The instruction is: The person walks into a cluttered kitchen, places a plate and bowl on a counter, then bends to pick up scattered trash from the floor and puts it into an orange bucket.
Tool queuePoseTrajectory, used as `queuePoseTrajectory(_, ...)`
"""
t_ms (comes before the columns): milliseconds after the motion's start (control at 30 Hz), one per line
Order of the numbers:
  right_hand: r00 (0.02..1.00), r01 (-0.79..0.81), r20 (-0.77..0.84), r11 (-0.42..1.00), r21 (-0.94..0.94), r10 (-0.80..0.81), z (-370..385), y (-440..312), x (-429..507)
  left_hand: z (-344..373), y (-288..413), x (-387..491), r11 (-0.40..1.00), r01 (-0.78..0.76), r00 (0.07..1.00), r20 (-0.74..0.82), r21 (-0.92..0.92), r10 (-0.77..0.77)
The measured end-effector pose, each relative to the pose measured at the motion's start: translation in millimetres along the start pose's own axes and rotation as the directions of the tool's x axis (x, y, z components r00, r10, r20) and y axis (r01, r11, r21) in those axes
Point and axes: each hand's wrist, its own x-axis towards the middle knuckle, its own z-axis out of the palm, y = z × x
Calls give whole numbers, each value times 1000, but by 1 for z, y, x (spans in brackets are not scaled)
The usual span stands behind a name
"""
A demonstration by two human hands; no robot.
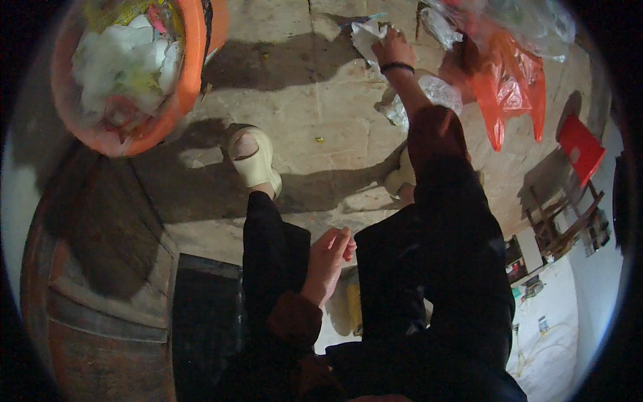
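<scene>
My right hand [395,51], with a dark band at the wrist, reaches down to the floor at the top of the view. Its fingers are closed on a crumpled white piece of paper or thin plastic [367,40]; the fingertips are partly hidden. Just below that wrist a clear plastic bag [439,93] lies on the floor, partly behind the forearm. Between my knees, my left hand [329,259] is curled, thumb uppermost, and nothing shows in it. A thin bluish strip [369,19] lies beyond the white piece.
An orange-rimmed bin [191,65] with white and yellow rubbish stands at upper left. A red plastic bag [507,80] and clear plastic [542,25] are at upper right. Near the right edge are a red panel-like object [581,149] and a wooden frame [557,226]. My cream slipper [256,166] rests on the floor.
</scene>
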Motion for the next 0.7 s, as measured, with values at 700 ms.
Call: queuePoseTrajectory(700,864,478,-117,871,-114,-490,8,-38,10,7,-3,2,1000,19,1000,-10,13,-19)
